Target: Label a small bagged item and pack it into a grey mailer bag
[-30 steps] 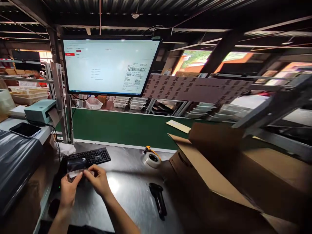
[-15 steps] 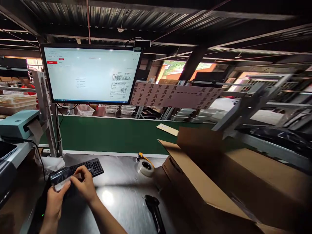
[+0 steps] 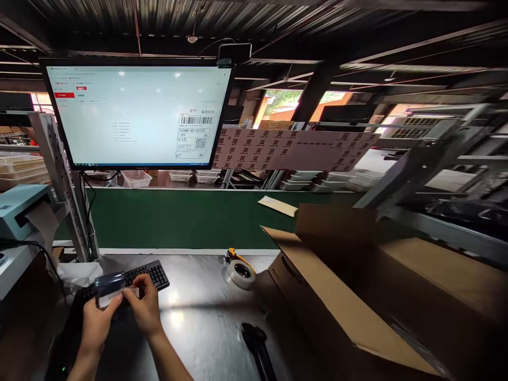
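My left hand point(image 3: 96, 324) is closed on a small dark, shiny packet point(image 3: 109, 282), thumb on its near side. A white label point(image 3: 108, 300) lies along the packet's lower edge. My right hand point(image 3: 146, 308) pinches the right end of this white strip between thumb and fingertips. Both hands are over the near part of a black keyboard point(image 3: 159, 275), whose right end shows beyond them. To their right, a black handheld scanner point(image 3: 256, 344) rests on the metal table point(image 3: 198, 317).
An open cardboard box point(image 3: 325, 286) takes up the right side. A tape roll point(image 3: 241, 274) lies near the table's back edge. Behind runs a green conveyor belt point(image 3: 178, 217). A monitor point(image 3: 130, 116) stands above it, with a label printer point(image 3: 26, 209) at the left.
The view has shifted slightly. My hands and the packet have turned a little, and more of the white strip shows at my right fingertips.
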